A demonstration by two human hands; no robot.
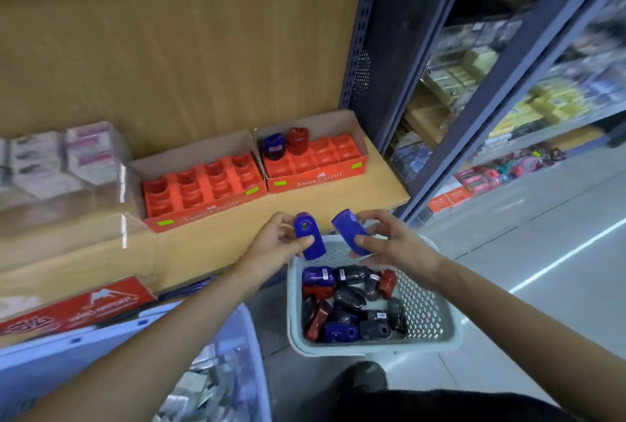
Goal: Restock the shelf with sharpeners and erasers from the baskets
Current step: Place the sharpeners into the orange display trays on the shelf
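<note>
My left hand (276,240) grips a blue sharpener (309,235) and my right hand (389,238) grips another blue sharpener (350,230), both held above the far rim of a pale grey basket (426,316). Inside the basket lie several blue, red and black sharpeners (352,303). On the wooden shelf (203,252) stand two orange display trays: the left tray (200,189) has no sharpeners in its slots, the right tray (313,159) holds a blue sharpener (273,147) and a red sharpener (298,140) in its back-left slots.
A blue basket (230,367) with wrapped items sits at lower left. Clear plastic boxes (64,157) stand on the shelf's left. A red carton (78,306) lies on a lower shelf. Dark metal uprights (382,49) bound the shelf on the right; a grey aisle floor (542,252) lies beyond. My shoe (362,376) is below the basket.
</note>
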